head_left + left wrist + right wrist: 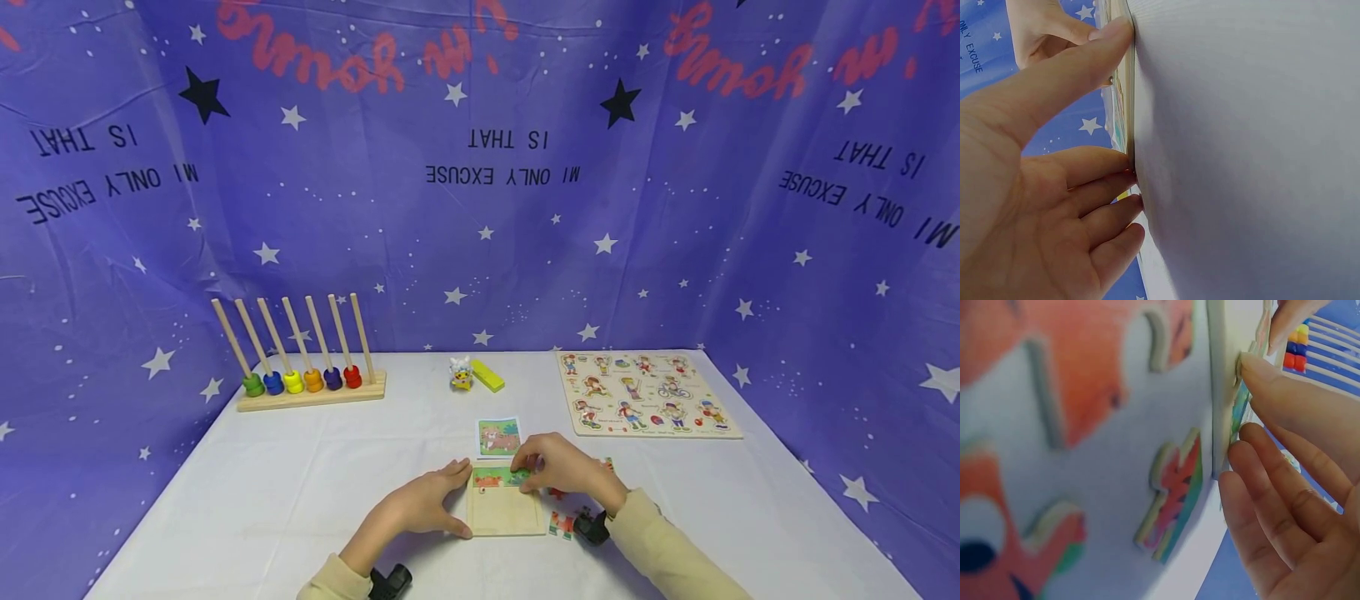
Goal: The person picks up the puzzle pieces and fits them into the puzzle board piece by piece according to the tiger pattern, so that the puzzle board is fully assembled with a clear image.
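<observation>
A square wooden puzzle tray lies on the white table, with red and green puzzle pieces along its far edge. My left hand rests against the tray's left side, fingers spread, thumb by the near corner and fingertips by the far one. At the far right corner of the tray, my right hand pinches a green puzzle piece between thumb and fingers; the hand partly covers it. Loose red pieces lie right of the tray. One striped piece shows whole in the right wrist view.
A picture card lies just beyond the tray. Farther back are a small figurine and a yellow-green block. A peg stand with coloured beads stands at back left, a sports-figure board at back right.
</observation>
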`<state>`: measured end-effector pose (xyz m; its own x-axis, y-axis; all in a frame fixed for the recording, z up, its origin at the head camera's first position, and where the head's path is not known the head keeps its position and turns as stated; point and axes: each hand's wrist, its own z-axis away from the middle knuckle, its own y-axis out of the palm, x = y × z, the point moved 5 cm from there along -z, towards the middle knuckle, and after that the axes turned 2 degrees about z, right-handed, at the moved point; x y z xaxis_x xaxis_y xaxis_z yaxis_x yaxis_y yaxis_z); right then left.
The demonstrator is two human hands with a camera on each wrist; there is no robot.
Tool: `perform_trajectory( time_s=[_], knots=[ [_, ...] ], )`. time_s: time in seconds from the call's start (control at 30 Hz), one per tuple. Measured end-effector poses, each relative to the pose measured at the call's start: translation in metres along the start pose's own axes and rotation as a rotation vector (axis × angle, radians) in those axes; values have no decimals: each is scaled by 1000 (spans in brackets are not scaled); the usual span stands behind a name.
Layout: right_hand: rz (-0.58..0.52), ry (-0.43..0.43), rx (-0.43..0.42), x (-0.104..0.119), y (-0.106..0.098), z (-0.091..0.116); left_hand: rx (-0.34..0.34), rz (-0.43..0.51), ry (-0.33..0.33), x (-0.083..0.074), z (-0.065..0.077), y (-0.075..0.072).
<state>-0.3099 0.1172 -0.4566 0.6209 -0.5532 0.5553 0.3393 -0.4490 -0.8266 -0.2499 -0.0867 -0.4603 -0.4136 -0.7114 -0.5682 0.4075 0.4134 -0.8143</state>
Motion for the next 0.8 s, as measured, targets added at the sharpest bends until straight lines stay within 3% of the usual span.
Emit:
perform_trajectory(
  time_s=[0.8],
  knots=[
    [-13,11,-45,-2,-1,3,6,3,-1,4,-2,2]
  ],
)
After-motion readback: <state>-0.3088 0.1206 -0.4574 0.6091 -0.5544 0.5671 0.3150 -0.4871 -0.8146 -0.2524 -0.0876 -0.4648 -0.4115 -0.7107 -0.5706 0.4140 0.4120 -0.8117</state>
